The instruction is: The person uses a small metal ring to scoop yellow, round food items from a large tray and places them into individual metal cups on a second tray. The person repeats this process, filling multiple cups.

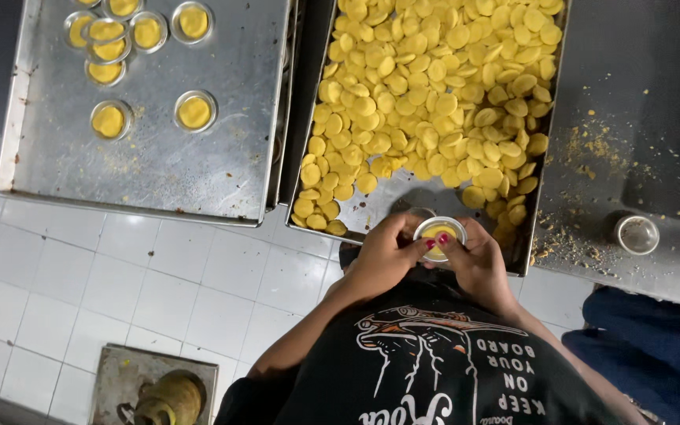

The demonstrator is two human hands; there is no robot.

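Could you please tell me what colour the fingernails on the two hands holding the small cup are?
Red or dark pink polish on the fingernails, seen in the head view.

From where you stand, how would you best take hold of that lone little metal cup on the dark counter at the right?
Probably by its rim, from straight above. The small metal cup stands upright, mouth up, apart from the tray of yellow discs, so fingers could pinch opposite sides of the round rim. Crumbs lie around it, but nothing blocks the way down.

I log a floor [120,275] of white square tiles with grey grout, a dark table [639,94] strewn with yellow crumbs at right, and a square metal floor plate [116,370] at lower left. Light is even.
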